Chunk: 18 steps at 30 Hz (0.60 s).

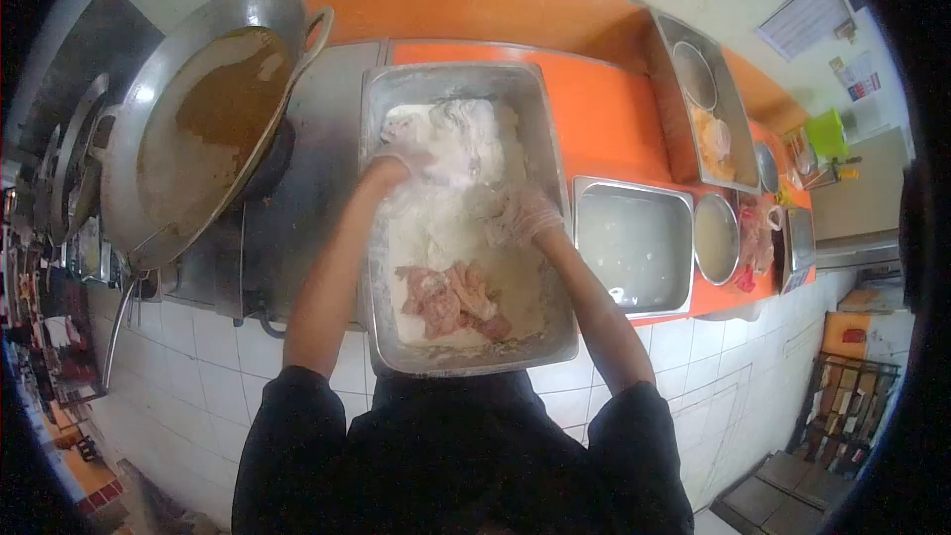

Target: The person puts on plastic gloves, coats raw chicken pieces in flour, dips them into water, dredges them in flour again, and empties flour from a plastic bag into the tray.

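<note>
A deep metal tray [371, 267] of white flour [431, 228] stands before me. Raw meat pieces, likely chicken [451, 302], lie uncoated at its near end, and flour-covered pieces [466, 129] lie at the far end. My left hand [408, 160], in a thin clear glove, reaches over the left rim into the flour beside the coated pieces; its fingers are blurred and partly buried. On the right side of the tray, my gloved right hand [525, 218] has its fingers curled round a floured piece of meat [485, 201], whose outline is partly hidden.
A large wok [124, 168] of brown oil sits on the stove to the left. Right of the tray are a rectangular pan of liquid [634, 238], a round bowl [716, 238] and a bag of red-pink meat [758, 243]. A long tray [664, 69] holding a strainer stands behind them.
</note>
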Each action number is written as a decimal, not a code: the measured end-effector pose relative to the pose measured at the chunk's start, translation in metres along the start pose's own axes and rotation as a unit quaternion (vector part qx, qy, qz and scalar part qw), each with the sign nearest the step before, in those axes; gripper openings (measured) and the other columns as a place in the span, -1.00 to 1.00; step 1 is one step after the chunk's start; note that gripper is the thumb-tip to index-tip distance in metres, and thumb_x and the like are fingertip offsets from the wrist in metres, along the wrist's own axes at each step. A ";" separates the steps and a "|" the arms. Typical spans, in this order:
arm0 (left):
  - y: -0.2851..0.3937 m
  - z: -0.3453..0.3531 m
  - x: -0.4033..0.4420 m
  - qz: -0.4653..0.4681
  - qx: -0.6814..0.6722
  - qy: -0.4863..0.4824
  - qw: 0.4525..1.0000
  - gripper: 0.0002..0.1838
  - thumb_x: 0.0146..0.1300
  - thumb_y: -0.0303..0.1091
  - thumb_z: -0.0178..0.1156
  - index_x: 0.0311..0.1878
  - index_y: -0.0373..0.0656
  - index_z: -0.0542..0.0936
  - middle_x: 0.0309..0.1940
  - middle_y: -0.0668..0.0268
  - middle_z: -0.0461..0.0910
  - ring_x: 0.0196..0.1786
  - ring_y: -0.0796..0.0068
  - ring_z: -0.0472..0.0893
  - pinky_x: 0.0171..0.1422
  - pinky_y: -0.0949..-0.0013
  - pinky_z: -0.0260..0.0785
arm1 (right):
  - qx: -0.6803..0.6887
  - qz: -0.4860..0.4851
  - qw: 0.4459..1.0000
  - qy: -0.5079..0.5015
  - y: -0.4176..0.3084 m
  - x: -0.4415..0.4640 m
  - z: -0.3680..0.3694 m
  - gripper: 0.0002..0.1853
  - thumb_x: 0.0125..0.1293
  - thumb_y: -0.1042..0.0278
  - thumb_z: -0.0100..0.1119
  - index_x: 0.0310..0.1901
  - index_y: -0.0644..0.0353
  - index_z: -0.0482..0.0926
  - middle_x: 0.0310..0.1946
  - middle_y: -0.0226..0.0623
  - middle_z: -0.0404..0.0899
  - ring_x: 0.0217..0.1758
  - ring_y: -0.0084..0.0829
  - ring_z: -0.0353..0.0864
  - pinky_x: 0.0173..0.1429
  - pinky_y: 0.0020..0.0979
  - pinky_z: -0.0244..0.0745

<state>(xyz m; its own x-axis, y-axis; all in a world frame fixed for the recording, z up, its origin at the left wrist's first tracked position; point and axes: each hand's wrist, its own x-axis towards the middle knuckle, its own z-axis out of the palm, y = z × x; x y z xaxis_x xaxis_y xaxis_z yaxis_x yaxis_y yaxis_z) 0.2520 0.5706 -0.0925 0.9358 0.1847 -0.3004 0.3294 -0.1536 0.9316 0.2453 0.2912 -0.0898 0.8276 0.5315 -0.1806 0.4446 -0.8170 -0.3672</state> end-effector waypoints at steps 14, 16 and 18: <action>0.048 0.028 -0.038 0.010 0.578 -0.152 0.802 -0.51 0.05 -0.11 0.29 -0.06 -0.30 0.57 -0.10 0.00 0.58 -0.04 0.22 0.56 0.07 0.23 0.35 | 0.040 0.073 0.994 0.075 -0.017 -0.010 -0.011 -0.80 0.10 0.31 0.15 -0.32 0.26 0.61 -0.33 0.02 0.60 -0.19 -0.05 0.61 -0.12 -0.19 0.51; 0.046 0.027 -0.039 0.021 0.573 -0.181 0.799 -0.51 0.04 -0.12 0.30 -0.05 -0.31 0.57 -0.09 -0.01 0.58 -0.04 0.21 0.56 0.07 0.23 0.35 | 0.038 0.045 0.991 0.119 -0.020 -0.012 -0.023 -0.77 0.07 0.25 0.20 -0.35 0.26 0.61 -0.36 0.03 0.60 -0.22 -0.02 0.62 -0.14 -0.19 0.52; 0.024 0.016 -0.027 0.090 0.503 -0.217 0.832 -0.50 0.04 -0.09 0.29 -0.07 -0.30 0.58 -0.11 -0.02 0.59 -0.05 0.19 0.57 0.06 0.22 0.36 | 0.019 0.048 0.993 0.106 -0.012 -0.006 -0.017 -0.75 0.04 0.21 0.23 -0.37 0.26 0.61 -0.39 0.02 0.59 -0.26 -0.01 0.61 -0.18 -0.17 0.53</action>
<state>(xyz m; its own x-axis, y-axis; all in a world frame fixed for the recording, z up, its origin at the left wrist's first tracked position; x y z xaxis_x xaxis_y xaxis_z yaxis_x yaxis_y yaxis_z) 0.2372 0.5461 -0.0651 0.8666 -0.2643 -0.4232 -0.0869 -0.9152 0.3936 0.2407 0.2943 -0.0691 0.9209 0.3891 -0.0224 0.3497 -0.8504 -0.3932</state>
